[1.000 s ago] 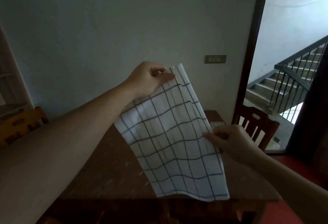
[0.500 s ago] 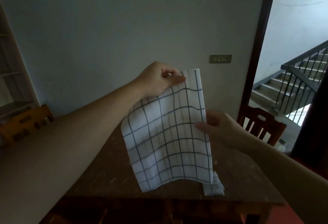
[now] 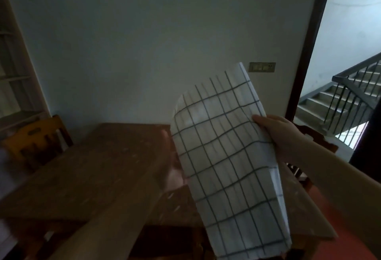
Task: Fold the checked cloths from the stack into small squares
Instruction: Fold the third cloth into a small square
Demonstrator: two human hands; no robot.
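Here a pale wall point(image 3: 144, 43) fills most of the view, with a dark door frame point(image 3: 307, 53) at its right side and a staircase point(image 3: 340, 103) with a dark railing point(image 3: 358, 86) seen through the opening. Below the wall stands a brown wooden table point(image 3: 92, 167), scuffed and bare over its left half. A yellow wooden chair point(image 3: 35, 138) sits off the table's far left corner, and a darker chair point(image 3: 317, 142) stands beyond the right edge, mostly hidden by the arm. The checked cloth point(image 3: 226, 156), white with dark grid lines, is held up in the air over the right half of the table, hanging at a slant with its lower end past the near edge. The right hand point(image 3: 278, 134) is closed on the cloth's right edge about halfway down, thumb on the front. The left forearm point(image 3: 115, 218) runs blurred from the lower left toward the cloth; the left hand point(image 3: 175, 175) is a smear mostly behind the cloth's left edge, and its grip cannot be made out. A small switch plate point(image 3: 261, 67) sits on the wall above the cloth's top corner.
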